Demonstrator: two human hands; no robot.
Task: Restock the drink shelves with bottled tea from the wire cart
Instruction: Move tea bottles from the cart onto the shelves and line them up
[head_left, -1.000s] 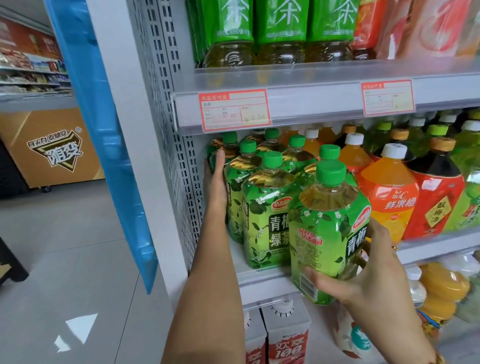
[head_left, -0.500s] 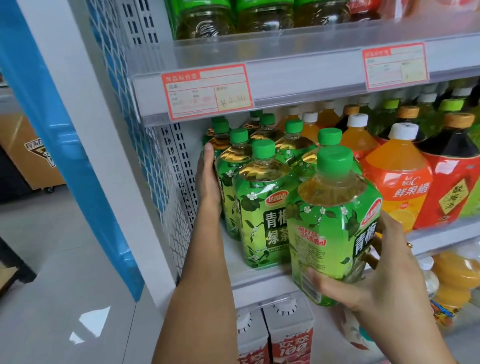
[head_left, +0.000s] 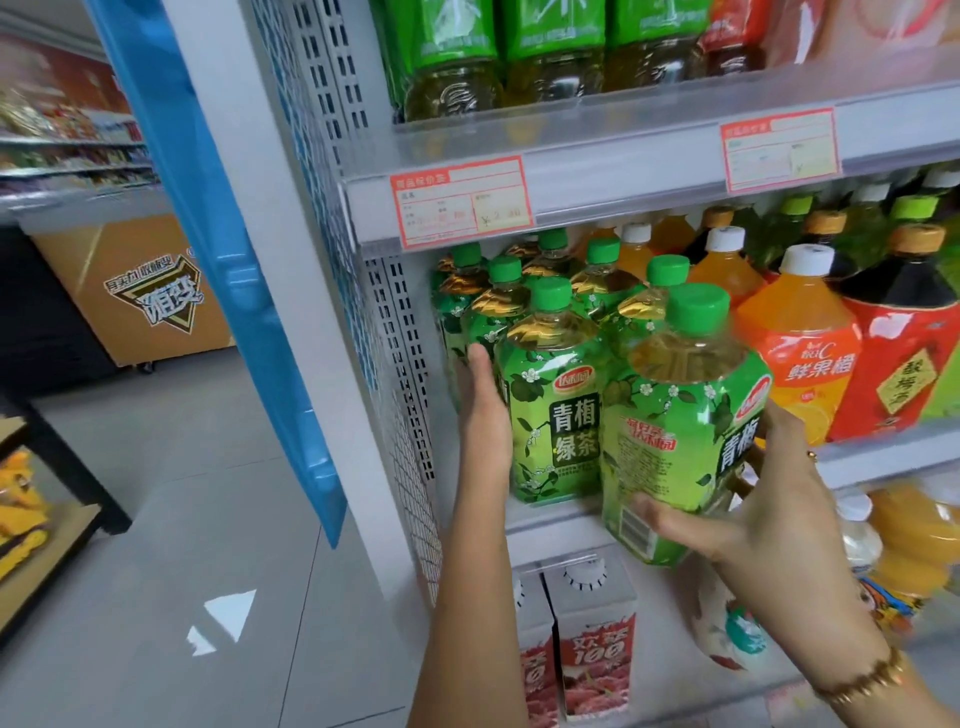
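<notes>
Tea bottle (head_left: 680, 415) at shelf (head_left: 883, 457) front edge, not set down yet; right hand (head_left: 769, 499) fingers wrap it. Left hand (head_left: 483, 405) flat, fingers straight, against green row (head_left: 550, 395) at left end. Row nearly full.

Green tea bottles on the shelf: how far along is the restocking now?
Done: several green tea bottles stand in rows on the shelf. In hand: the right hand grips one more bottle at the front edge, not yet set down; the left hand rests flat against the row. Left: seating it; the cart is out of view.
</notes>
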